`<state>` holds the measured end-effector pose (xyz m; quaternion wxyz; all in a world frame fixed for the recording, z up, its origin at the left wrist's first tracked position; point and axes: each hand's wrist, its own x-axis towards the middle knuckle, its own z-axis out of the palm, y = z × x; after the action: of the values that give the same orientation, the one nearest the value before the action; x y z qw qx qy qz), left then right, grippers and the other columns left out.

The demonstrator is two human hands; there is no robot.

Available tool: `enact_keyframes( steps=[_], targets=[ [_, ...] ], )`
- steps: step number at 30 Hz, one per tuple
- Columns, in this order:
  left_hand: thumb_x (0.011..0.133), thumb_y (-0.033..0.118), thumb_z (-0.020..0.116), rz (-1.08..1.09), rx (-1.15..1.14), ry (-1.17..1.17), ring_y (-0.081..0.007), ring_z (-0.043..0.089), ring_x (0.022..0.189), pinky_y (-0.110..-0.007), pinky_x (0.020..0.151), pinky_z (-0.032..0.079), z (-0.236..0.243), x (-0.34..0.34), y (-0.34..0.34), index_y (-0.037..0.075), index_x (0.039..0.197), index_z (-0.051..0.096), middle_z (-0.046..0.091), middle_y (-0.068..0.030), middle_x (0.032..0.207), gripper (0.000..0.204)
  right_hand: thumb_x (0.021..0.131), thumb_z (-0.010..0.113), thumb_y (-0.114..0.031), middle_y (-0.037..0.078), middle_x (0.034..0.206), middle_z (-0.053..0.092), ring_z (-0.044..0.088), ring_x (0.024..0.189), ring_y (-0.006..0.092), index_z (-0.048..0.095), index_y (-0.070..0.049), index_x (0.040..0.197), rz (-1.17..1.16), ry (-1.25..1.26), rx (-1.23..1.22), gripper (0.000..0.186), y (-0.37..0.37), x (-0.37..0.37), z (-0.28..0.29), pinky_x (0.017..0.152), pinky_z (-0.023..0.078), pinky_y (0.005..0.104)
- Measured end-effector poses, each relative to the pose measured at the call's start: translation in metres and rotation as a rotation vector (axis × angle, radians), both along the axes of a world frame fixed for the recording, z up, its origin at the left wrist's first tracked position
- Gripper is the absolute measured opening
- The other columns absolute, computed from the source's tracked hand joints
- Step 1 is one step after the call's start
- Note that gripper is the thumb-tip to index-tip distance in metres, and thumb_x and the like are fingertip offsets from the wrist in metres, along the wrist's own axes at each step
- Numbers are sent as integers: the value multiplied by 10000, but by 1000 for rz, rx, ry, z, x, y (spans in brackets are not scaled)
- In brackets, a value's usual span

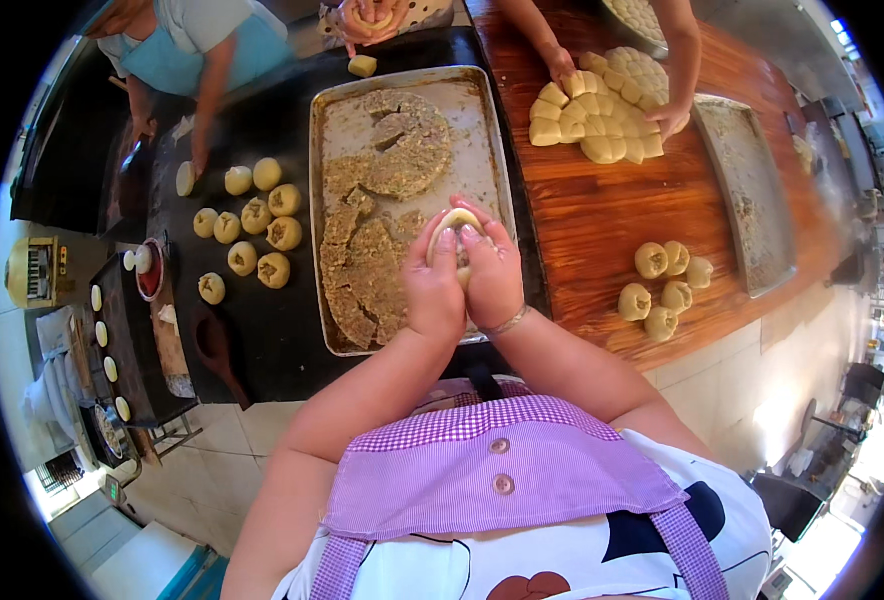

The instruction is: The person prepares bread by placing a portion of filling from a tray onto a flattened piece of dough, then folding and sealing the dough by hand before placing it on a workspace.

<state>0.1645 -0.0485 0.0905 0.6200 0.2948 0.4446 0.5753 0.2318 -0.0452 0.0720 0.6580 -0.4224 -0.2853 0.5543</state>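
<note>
Between my two hands I hold a round piece of dough [454,222], pale and cupped, with a darker filling partly showing. My left hand [435,283] wraps its left side, and my right hand [495,272] wraps its right; both thumbs press in at the middle. Just beneath them lies a large metal tray [472,120] with a crumbly brown filling [367,270] spread in broken slabs. Left of the tray, several filled dough balls [255,215] rest on the black tabletop [272,340]. More filled dough balls [676,295] sit on the wooden table to the right.
Across the wooden table [592,220], a co-worker's hands [670,118] touch a mass of divided dough [602,110]. Another tray [752,200] lies at the right. A second person's hands [367,20] hold dough at the far side. A dark wooden spoon [218,352] lies near the left edge.
</note>
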Motion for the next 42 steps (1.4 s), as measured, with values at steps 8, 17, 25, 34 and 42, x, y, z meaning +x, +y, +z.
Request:
enact_keyframes(
  steps=[8, 17, 25, 34, 42],
  targets=[
    [1046, 355, 384, 15, -106, -563, -215, 569, 1133, -359, 1000, 443, 8, -11, 18, 29, 1280, 520, 594, -113, 1233, 423, 1002, 526, -251, 93, 1240, 556, 528, 1148, 158, 527, -11, 1250, -1, 224, 81, 346, 4, 12, 17, 983, 426, 291],
    [1026, 185, 464, -68, -94, -162, -174, 578, 1075, -324, 913, 493, 1, -10, -8, -2, 1230, 551, 608, -83, 1161, 290, 958, 607, -250, 161, 1305, 565, 522, 1219, 231, 565, 6, 1223, 82, -367, 298, 371, -10, 17, 5, 1025, 404, 344],
    [1051, 308, 367, -62, -107, -392, -195, 566, 1122, -327, 952, 474, 14, -13, 5, 1, 1288, 498, 573, -109, 1228, 409, 1020, 494, -223, 144, 1210, 611, 585, 1121, 221, 536, 27, 1235, 27, -4, 153, 333, 0, 17, 21, 989, 444, 328],
    [1056, 367, 335, -81, 234, 349, -208, 566, 1113, -333, 971, 455, 2, -14, -19, 9, 1309, 494, 563, -113, 1257, 466, 940, 623, -254, 161, 1145, 587, 568, 1075, 266, 569, -2, 1133, -194, -764, 447, 322, -19, 6, 12, 940, 452, 363],
    [1023, 310, 453, -56, 685, 699, -314, 548, 1177, -384, 1031, 407, 2, -16, -12, -17, 1213, 571, 577, -195, 1257, 396, 971, 554, -161, 149, 1000, 612, 594, 963, 279, 604, -12, 899, -232, -766, 397, 173, -21, 15, 10, 854, 474, 367]
  ],
)
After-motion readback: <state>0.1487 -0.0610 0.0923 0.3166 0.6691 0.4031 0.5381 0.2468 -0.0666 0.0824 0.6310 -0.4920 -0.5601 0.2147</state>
